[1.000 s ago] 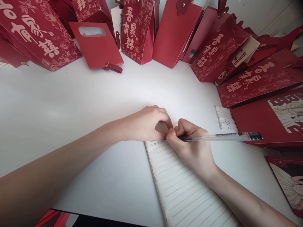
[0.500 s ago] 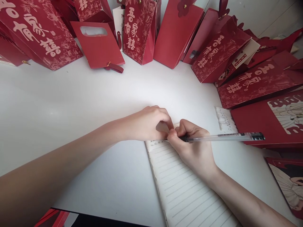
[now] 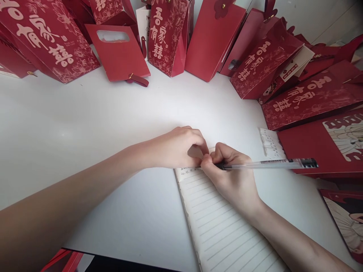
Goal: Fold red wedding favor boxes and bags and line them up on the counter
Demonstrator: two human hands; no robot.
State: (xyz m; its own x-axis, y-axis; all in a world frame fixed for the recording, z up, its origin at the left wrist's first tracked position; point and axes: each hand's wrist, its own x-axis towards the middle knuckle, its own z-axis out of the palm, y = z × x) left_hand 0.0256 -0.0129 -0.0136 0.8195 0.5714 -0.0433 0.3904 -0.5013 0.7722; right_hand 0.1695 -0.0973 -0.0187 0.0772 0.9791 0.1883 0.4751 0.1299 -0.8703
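Across the last second we saw almost nothing move: the right hand (image 3: 232, 177) stayed clenched around the pen (image 3: 269, 164) in a writing grip, its tip at the top lines of the notebook (image 3: 224, 230), and only the pen's capped end had drifted slightly away from the notebook's right edge. We judged that small strokes were being made on the spot, the few written lines not visibly longer. The left hand (image 3: 177, 149) stayed curled, fingertips pressed onto the notebook's upper left corner and gripping nothing we could make out. The notebook lay open on the white table (image 3: 85, 124), with the rest of its ruled page blank. Beyond the notebook stood and leaned a ring of red gift bags (image 3: 167, 36), and their insides were hidden from us. One flat bag (image 3: 117, 53), beyond and left of the notebook, lay on its face with its cut-out handle showing. One leaning bag, beyond and right of the notebook, had a cream card (image 3: 296, 62) poking from its mouth. A white slip (image 3: 270, 143) lay just right of the notebook, against a fallen bag.
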